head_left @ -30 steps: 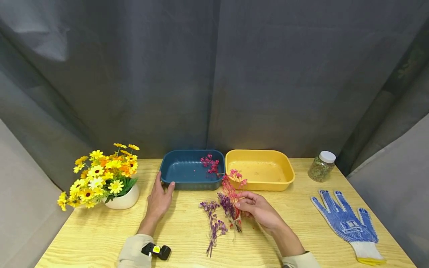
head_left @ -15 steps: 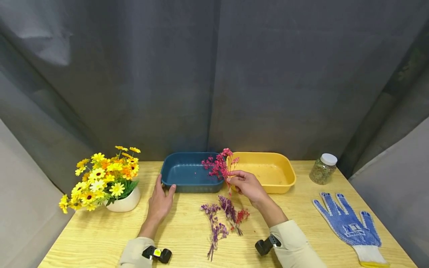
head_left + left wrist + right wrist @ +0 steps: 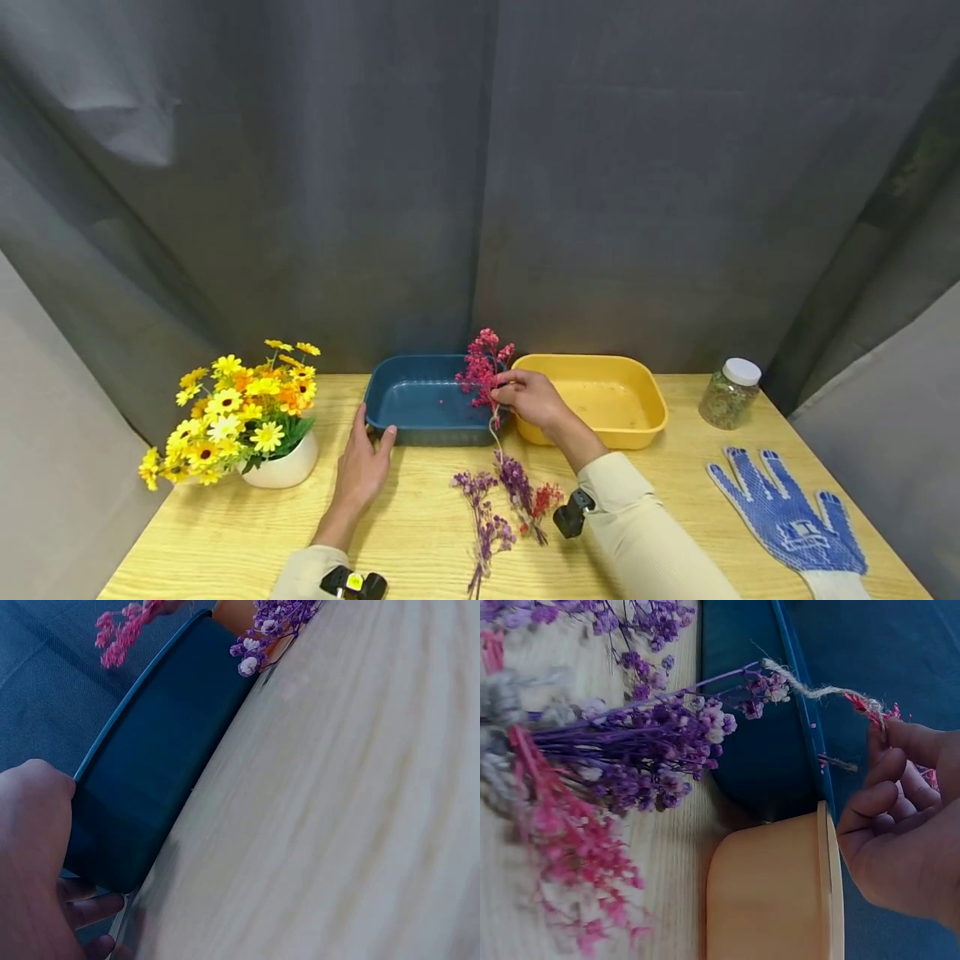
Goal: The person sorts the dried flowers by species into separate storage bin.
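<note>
My right hand pinches a bunch of dried pink flowers over the right end of the dark blue tray. A strand of twine trails from its stems down to a lifted sprig of dried purple flowers. My left hand holds the blue tray's front left corner, thumb at the front and fingers along the side. On the table lie a tied purple bunch with red-pink flowers beside it, and a second purple bunch to their left.
A yellow tray stands right of the blue one. At the left is a white pot of yellow flowers. A jar of dried herbs and a blue-and-white glove lie toward the right. A dark curtain hangs behind.
My right hand has lifted the pink bunch from beside the purple flowers and carried it up and left over the blue tray; its twine now reaches the purple sprig. My left hand stays put.
</note>
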A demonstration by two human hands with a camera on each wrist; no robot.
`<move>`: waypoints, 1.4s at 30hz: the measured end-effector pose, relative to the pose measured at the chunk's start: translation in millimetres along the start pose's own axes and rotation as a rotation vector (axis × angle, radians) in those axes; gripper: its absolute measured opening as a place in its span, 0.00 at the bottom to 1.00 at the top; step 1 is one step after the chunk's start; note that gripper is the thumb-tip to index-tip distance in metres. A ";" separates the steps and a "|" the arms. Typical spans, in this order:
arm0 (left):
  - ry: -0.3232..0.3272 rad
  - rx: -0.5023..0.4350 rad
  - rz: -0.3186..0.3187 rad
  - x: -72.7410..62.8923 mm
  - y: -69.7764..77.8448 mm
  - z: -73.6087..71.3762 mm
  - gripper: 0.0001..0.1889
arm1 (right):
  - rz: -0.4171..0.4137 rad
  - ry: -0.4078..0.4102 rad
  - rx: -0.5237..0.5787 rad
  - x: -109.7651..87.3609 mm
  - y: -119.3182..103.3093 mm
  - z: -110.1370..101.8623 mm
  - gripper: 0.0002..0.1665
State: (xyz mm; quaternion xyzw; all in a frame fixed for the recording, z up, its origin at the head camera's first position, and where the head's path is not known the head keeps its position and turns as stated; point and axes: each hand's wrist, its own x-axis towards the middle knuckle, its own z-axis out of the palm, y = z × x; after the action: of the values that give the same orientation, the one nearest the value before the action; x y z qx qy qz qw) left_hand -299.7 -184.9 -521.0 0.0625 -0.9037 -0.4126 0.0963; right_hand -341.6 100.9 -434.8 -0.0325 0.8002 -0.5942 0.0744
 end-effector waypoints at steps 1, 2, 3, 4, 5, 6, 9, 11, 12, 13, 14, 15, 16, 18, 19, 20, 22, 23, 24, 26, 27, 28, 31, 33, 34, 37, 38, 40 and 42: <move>0.003 0.000 0.000 -0.3 -0.7 0.5 0.40 | 0.008 -0.001 -0.003 2.4 0.0 1.2 0.16; 0.005 0.001 -0.002 -0.7 -1.5 1.1 0.40 | 0.009 -0.002 -0.015 4.8 -0.1 2.4 0.16; 0.007 -0.002 -0.002 -1.3 -2.1 1.6 0.39 | 0.011 -0.002 -0.030 7.0 -0.1 3.4 0.16; 0.009 -0.004 -0.001 -2.1 -2.5 2.2 0.39 | 0.017 0.003 -0.039 9.3 -0.4 4.5 0.16; 0.008 -0.005 -0.001 -2.9 -2.8 2.8 0.39 | 0.017 0.010 -0.053 11.3 -1.0 5.4 0.15; 0.008 -0.009 -0.003 -3.7 -2.8 3.4 0.39 | 0.021 0.020 -0.061 13.4 -1.5 6.2 0.15; 0.001 -0.013 -0.001 -5.9 -2.4 4.8 0.39 | 0.019 0.047 -0.099 18.8 -3.7 8.4 0.14; -0.002 -0.012 -0.001 -6.5 -1.9 5.4 0.39 | 0.015 0.056 -0.107 21.9 -5.8 9.5 0.14; -0.002 -0.010 -0.001 -6.6 -1.7 5.8 0.39 | 0.010 0.058 -0.109 23.4 -6.7 10.0 0.14; 0.000 -0.007 0.000 -6.8 -1.6 6.1 0.39 | 0.009 0.056 -0.105 24.7 -7.4 10.3 0.14; 0.001 -0.005 0.001 -6.9 -1.5 6.3 0.39 | 0.006 0.054 -0.098 26.0 -8.2 10.7 0.14; 0.003 -0.006 0.002 -6.8 -1.5 6.7 0.39 | 0.006 0.048 -0.084 27.2 -8.7 11.0 0.14; 0.006 -0.007 0.003 -6.8 -1.4 6.9 0.39 | 0.012 0.037 -0.062 28.2 -9.0 11.2 0.15; 0.012 -0.010 0.005 -6.8 -1.4 7.4 0.39 | 0.036 0.001 0.010 29.8 -9.4 11.3 0.15; 0.014 -0.011 0.007 -6.7 -1.4 7.6 0.39 | 0.053 -0.022 0.056 30.3 -9.4 11.0 0.16; 0.015 -0.011 0.009 -6.5 -1.3 7.6 0.39 | 0.070 -0.047 0.107 30.4 -9.6 10.4 0.16; 0.018 -0.009 0.014 -5.9 -1.1 7.3 0.39 | 0.117 -0.106 0.227 30.4 -9.5 8.7 0.17; 0.019 -0.006 0.015 -5.5 -1.0 7.0 0.39 | 0.131 -0.134 0.273 30.0 -9.7 7.7 0.18; 0.020 -0.003 0.016 -5.0 -0.9 6.6 0.39 | 0.143 -0.159 0.314 29.5 -10.4 6.8 0.18; 0.026 -0.001 0.016 -4.1 -0.3 5.4 0.39 | 0.148 -0.197 0.370 28.3 -12.0 5.4 0.19; 0.031 0.001 0.020 -3.6 -0.2 4.8 0.39 | 0.143 -0.205 0.382 27.9 -12.9 5.1 0.19; 0.037 0.004 0.025 -3.1 -0.1 4.2 0.39 | 0.132 -0.206 0.376 27.4 -14.1 5.1 0.19; 0.045 0.000 0.023 -1.8 0.0 2.6 0.39 | 0.107 -0.176 0.330 27.6 -16.5 6.1 0.19; 0.043 -0.003 0.021 -1.2 -1.0 2.2 0.39 | 0.099 -0.145 0.273 28.8 -16.9 7.5 0.19; 0.037 -0.006 0.015 -1.0 -1.5 2.0 0.39 | 0.097 -0.133 0.245 29.4 -17.1 8.4 0.19; 0.029 -0.016 0.003 -0.8 -2.5 2.0 0.39 | 0.083 -0.099 0.165 31.5 -17.7 11.8 0.20; 0.027 -0.018 0.005 -0.8 -2.6 2.0 0.39 | 0.078 -0.088 0.149 31.9 -18.6 13.2 0.20; 0.024 -0.018 0.007 -0.6 -2.6 2.4 0.40 | 0.066 -0.058 0.120 33.2 -21.1 16.5 0.20; 0.026 -0.012 0.011 -0.4 -2.9 3.3 0.40 | 0.049 -0.030 0.105 35.4 -24.3 20.2 0.19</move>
State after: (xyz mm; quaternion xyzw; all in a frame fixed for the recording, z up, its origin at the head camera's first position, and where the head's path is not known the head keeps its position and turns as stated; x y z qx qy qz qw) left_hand -300.0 -184.3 -525.3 0.0623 -0.9002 -0.4165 0.1109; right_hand -374.2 69.7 -420.1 -0.0177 0.7674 -0.6327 0.1023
